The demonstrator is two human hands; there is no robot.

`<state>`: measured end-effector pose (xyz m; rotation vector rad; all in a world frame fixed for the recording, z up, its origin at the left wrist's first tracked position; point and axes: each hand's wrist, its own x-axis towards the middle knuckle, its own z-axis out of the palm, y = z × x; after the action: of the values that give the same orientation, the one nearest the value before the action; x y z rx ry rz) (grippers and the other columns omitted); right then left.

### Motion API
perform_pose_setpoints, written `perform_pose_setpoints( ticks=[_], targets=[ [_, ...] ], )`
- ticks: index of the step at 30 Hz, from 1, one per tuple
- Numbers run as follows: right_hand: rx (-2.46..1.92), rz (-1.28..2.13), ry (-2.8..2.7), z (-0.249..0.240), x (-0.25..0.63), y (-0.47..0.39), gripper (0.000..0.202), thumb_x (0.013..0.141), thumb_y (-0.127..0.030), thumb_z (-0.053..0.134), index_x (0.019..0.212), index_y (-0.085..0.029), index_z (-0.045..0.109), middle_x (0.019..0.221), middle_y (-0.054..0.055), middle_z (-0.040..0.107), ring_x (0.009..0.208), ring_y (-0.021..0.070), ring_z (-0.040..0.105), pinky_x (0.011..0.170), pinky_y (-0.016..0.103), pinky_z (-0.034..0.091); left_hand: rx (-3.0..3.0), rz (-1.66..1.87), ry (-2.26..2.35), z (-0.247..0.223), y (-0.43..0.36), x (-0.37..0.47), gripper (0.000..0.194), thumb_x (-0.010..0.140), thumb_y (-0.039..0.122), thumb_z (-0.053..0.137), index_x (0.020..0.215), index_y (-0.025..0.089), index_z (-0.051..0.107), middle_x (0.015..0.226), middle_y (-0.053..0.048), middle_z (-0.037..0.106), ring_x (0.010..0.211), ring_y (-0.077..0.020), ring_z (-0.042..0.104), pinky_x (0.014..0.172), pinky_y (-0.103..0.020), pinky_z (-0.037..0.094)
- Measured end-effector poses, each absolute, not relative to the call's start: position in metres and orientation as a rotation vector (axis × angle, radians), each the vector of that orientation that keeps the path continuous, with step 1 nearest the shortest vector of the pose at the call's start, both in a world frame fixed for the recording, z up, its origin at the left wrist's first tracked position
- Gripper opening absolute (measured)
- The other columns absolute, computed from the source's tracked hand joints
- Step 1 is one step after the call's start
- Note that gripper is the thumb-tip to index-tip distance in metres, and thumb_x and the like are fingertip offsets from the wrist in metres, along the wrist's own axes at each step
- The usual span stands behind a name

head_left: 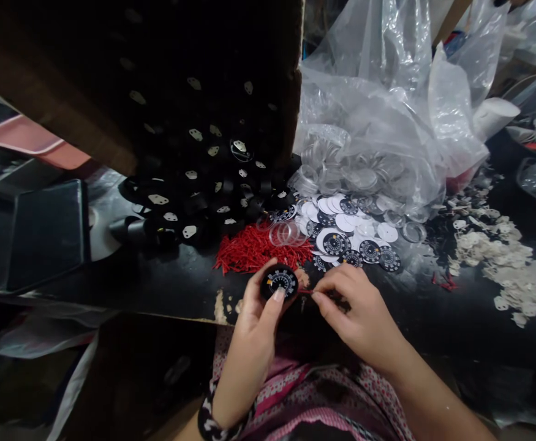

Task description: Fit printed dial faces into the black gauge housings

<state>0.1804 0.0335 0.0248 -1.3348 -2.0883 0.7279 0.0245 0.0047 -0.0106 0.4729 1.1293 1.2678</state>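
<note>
My left hand (257, 312) holds a round black dial piece (279, 282) with white markings and an orange mark, its thumb resting on the face. Just to the right, the fingertips of my right hand (348, 303) pinch a thin red needle (305, 291) beside the dial's edge. Beyond my left hand lies a heap of red needles (253, 248). Behind my right hand spreads a pile of printed black dials (369, 250) and white discs (345, 223).
A large box (298, 104) stands at the back with black housings (146, 231) spilling out. Clear plastic bags (387, 128) and clear rings fill the back right. Pale small parts (506, 257) lie at the right. Left are a black tray (47, 236) and pink bins (24, 135).
</note>
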Motion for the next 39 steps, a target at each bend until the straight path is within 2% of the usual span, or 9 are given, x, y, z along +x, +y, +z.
perform_pose_setpoints(
  ticks=[7,19,24,28,30,32,34,37,39],
  targets=[
    [-1.388,0.841,-2.02,0.03,0.176,0.03,0.01,0.093,-0.017,0.055,0.084,-0.02,0.059,0.084,0.001,0.06,0.082,0.018,0.054,0.076,0.033,0.033,0.647,1.131,1.17,-0.013,0.005,0.034,0.033,0.086,0.034,0.064,0.119,0.029,0.06,0.124,-0.002,0.065,0.121,-0.0219,0.057,0.105,-0.031,0.042],
    [-1.378,0.948,-1.967,0.034,0.175,0.024,0.014,0.092,-0.014,0.054,0.08,-0.02,0.055,0.079,-0.001,0.058,0.08,0.0167,0.053,0.073,0.03,0.034,1.0,1.129,1.283,0.003,0.001,0.027,0.02,0.089,0.03,0.059,0.108,0.023,0.059,0.112,-0.002,0.071,0.105,-0.0149,0.067,0.092,-0.023,0.051],
    [-1.412,0.959,-1.93,0.031,0.171,0.019,0.018,0.092,-0.013,0.054,0.075,-0.019,0.052,0.075,-0.001,0.057,0.074,0.0158,0.052,0.068,0.028,0.033,1.142,1.125,1.322,0.0,-0.001,0.025,0.02,0.088,0.024,0.059,0.108,0.025,0.061,0.116,0.0,0.071,0.106,-0.0144,0.067,0.095,-0.023,0.05],
    [-1.447,0.944,-1.94,0.028,0.175,0.021,0.023,0.089,-0.015,0.058,0.068,-0.019,0.049,0.067,-0.003,0.053,0.065,0.0145,0.049,0.063,0.028,0.033,0.914,1.045,1.255,-0.008,0.001,0.024,0.025,0.087,0.031,0.061,0.112,0.024,0.062,0.117,-0.003,0.071,0.108,-0.0185,0.067,0.094,-0.027,0.053],
    [-1.405,0.885,-1.987,0.028,0.179,0.025,0.018,0.087,-0.015,0.059,0.071,-0.019,0.053,0.069,-0.002,0.054,0.066,0.0147,0.05,0.065,0.028,0.034,0.753,1.01,1.18,-0.011,0.002,0.022,0.034,0.087,0.034,0.062,0.12,0.025,0.06,0.123,-0.003,0.069,0.113,-0.0202,0.065,0.096,-0.03,0.053],
    [-1.334,0.76,-2.082,0.027,0.181,0.03,0.005,0.087,-0.014,0.059,0.085,-0.018,0.06,0.079,0.001,0.059,0.074,0.0165,0.054,0.071,0.03,0.035,0.695,0.991,1.151,-0.011,0.003,0.022,0.042,0.085,0.035,0.064,0.126,0.028,0.058,0.131,-0.002,0.064,0.121,-0.0211,0.059,0.102,-0.032,0.049],
    [-1.293,0.607,-2.206,0.025,0.182,0.033,0.009,0.088,-0.013,0.057,0.095,-0.016,0.062,0.086,0.004,0.062,0.079,0.0186,0.055,0.076,0.032,0.035,0.748,0.964,1.188,-0.01,0.003,0.021,0.045,0.085,0.036,0.065,0.128,0.029,0.058,0.137,-0.001,0.06,0.129,-0.0217,0.052,0.109,-0.032,0.042],
    [-1.279,0.413,-2.333,0.022,0.179,0.035,0.009,0.088,-0.012,0.054,0.086,-0.015,0.062,0.081,0.005,0.062,0.078,0.0202,0.055,0.076,0.034,0.035,0.839,0.937,1.274,-0.008,0.002,0.023,0.043,0.086,0.041,0.062,0.128,0.031,0.061,0.141,0.0,0.056,0.136,-0.0235,0.044,0.115,-0.036,0.033],
    [-1.288,0.357,-2.34,0.021,0.175,0.035,0.009,0.087,-0.012,0.054,0.081,-0.015,0.06,0.077,0.004,0.061,0.076,0.0199,0.055,0.074,0.034,0.036,0.822,0.937,1.298,-0.009,0.001,0.025,0.041,0.088,0.043,0.058,0.127,0.03,0.063,0.139,0.0,0.058,0.135,-0.0252,0.046,0.114,-0.039,0.035]
  ],
)
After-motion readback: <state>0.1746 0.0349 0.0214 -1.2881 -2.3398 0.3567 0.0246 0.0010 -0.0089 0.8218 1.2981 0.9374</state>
